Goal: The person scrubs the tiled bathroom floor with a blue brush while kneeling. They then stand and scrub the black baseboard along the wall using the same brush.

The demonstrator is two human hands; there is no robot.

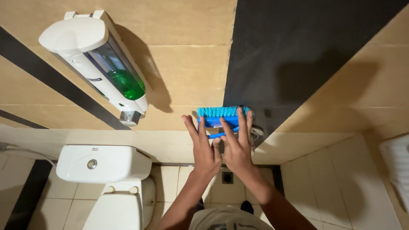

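A blue scrubbing brush [221, 117] with teal bristles is pressed against the tiled wall, bristles pointing up, right at the edge between a beige tile and a black tile. Both of my hands hold it. My left hand [203, 147] lies flat over its left side with fingers spread. My right hand [236, 145] covers its right side, fingers stretched up over the brush back and its blue handle.
A white wall soap dispenser [100, 64] with green liquid hangs to the upper left. Below stand a white toilet cistern [102, 162] and toilet bowl [117, 208]. A floor drain [227, 177] sits in the white floor tiles. A white object [398, 166] is at the right edge.
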